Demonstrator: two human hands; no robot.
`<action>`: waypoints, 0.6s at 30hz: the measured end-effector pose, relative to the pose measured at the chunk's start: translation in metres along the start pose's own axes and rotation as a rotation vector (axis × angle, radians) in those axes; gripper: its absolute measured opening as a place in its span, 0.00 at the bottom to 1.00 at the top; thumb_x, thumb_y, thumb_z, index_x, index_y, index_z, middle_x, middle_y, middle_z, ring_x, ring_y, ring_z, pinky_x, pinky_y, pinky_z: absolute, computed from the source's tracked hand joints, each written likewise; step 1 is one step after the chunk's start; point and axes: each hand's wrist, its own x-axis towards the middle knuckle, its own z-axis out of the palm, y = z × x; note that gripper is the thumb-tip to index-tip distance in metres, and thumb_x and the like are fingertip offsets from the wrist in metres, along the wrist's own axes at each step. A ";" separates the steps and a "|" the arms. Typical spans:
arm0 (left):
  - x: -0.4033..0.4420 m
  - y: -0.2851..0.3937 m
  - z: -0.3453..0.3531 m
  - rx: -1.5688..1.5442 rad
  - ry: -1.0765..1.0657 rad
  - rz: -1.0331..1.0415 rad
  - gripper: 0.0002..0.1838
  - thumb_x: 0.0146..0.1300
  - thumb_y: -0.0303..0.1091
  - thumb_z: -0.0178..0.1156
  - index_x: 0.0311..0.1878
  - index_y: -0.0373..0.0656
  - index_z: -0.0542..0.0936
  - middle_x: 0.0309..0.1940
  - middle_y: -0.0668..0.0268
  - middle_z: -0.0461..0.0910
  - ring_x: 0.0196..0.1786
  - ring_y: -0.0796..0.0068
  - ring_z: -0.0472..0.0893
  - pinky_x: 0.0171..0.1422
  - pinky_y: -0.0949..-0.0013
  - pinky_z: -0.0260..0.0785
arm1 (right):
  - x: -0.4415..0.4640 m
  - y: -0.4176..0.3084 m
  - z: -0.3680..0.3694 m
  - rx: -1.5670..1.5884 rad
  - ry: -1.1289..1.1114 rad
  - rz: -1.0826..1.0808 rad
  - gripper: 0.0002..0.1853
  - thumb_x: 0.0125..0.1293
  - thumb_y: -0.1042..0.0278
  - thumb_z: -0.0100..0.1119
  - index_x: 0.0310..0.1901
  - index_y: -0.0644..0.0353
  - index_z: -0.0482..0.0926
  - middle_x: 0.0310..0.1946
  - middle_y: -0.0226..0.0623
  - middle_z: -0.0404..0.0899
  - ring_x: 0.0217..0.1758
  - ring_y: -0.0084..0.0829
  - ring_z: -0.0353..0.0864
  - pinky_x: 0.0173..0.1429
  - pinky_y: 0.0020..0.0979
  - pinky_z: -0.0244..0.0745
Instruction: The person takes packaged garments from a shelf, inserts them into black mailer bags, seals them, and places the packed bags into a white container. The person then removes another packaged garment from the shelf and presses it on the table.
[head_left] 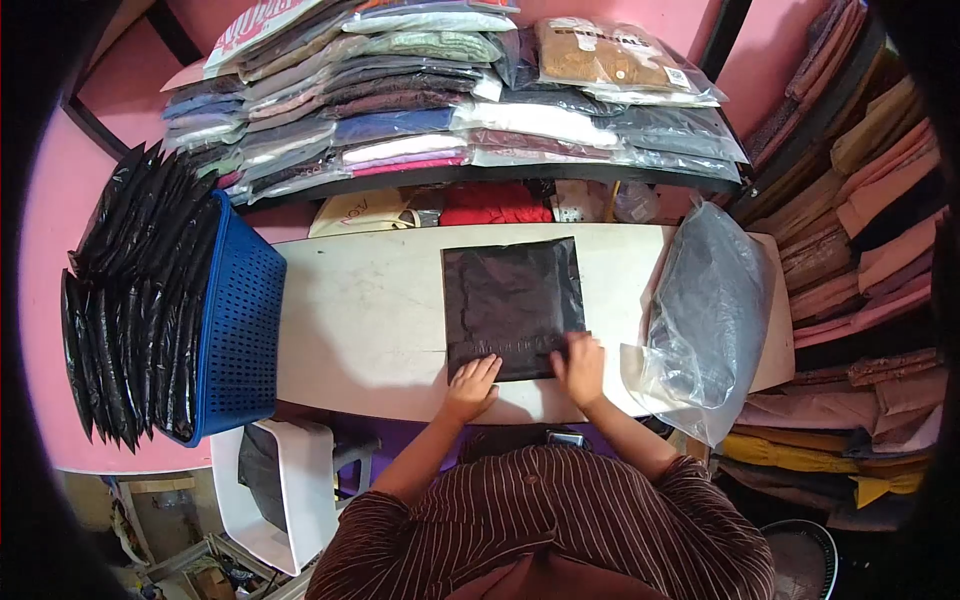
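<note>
A flat, square black plastic mailing bag (pixel 512 295) lies on the white table in front of me, with a creased strip across its lower part. My left hand (pixel 473 388) rests on the bag's lower left edge, its fingers stretched out flat. At the lower right edge, my right hand (pixel 582 368) touches the bag with curled fingers and the thumb pointing down. What those fingers hold, if anything, is hidden.
On the left, a blue basket (pixel 240 320) holds several upright black packages (pixel 130 290). A large clear plastic bag (pixel 705 300) with grey contents stands right. Bagged folded clothes (pixel 400 100) fill the shelf behind the white table (pixel 350 300). Folded fabrics (pixel 880 270) are stacked far right.
</note>
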 end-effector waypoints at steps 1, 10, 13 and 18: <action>0.003 0.001 0.003 -0.005 0.006 -0.037 0.31 0.55 0.36 0.60 0.64 0.39 0.70 0.61 0.57 0.71 0.60 0.56 0.71 0.64 0.55 0.65 | -0.001 -0.007 -0.006 0.012 -0.179 -0.159 0.24 0.59 0.60 0.62 0.56 0.58 0.72 0.50 0.44 0.73 0.54 0.42 0.71 0.57 0.43 0.63; 0.000 -0.002 -0.001 0.147 -0.026 -0.110 0.27 0.57 0.29 0.53 0.63 0.39 0.71 0.58 0.60 0.74 0.57 0.62 0.73 0.59 0.58 0.70 | -0.011 0.024 0.010 -0.247 -0.320 -0.347 0.23 0.65 0.66 0.46 0.63 0.53 0.70 0.58 0.40 0.71 0.60 0.38 0.70 0.61 0.42 0.65; -0.007 -0.011 0.000 0.175 -0.053 -0.149 0.26 0.59 0.28 0.51 0.63 0.40 0.71 0.58 0.60 0.74 0.57 0.63 0.73 0.58 0.59 0.71 | -0.012 0.043 0.008 -0.269 -0.292 -0.352 0.24 0.63 0.67 0.46 0.62 0.53 0.70 0.56 0.40 0.72 0.56 0.38 0.73 0.57 0.40 0.69; -0.020 -0.029 0.013 0.179 -0.006 -0.167 0.26 0.60 0.27 0.49 0.64 0.40 0.70 0.58 0.60 0.75 0.57 0.61 0.75 0.59 0.60 0.72 | -0.012 0.051 0.007 -0.244 -0.302 -0.312 0.20 0.62 0.69 0.47 0.56 0.55 0.73 0.50 0.38 0.75 0.51 0.38 0.76 0.52 0.38 0.71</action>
